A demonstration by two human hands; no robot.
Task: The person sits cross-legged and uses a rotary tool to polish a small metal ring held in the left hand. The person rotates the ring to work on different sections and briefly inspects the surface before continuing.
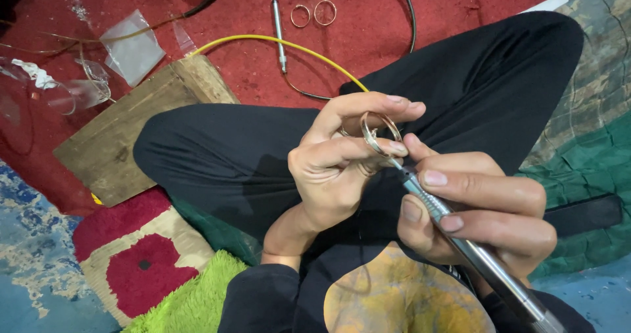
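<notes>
At the far left, crumpled clear plastic wrapping (59, 90) lies on the red carpet (250, 18), with a small clear plastic bag (133, 47) just beside it. Below these a worn wooden board (125, 136) rests at a slant, its lower edge near a red and beige mat (141, 257) and a patch of bright green shaggy fabric (194, 297). A yellow cable (276, 42) curves from the board's upper corner across the carpet toward the person's black-trousered leg (223, 162), which crosses the middle of the view and hides part of the floor. Above the cable lies a slim metal handpiece (279, 27), and just to its right sit two loose metal rings (314, 14), close together but apart from the hands. A dark cable (409, 11) arcs down from the top edge. In the middle, the left hand (342, 162) is closed in a narrow pinch, thumb and fingers gripping a thin metal ring (380, 134) that stands upright above the lap. To the right, the right hand (480, 208) is wrapped tightly around a silver rotary tool (460, 231), held like a pen, slanting down toward the lower right; its fine tip touches the ring's lower edge. Farther right, green patterned fabric (578, 169) covers the floor.
</notes>
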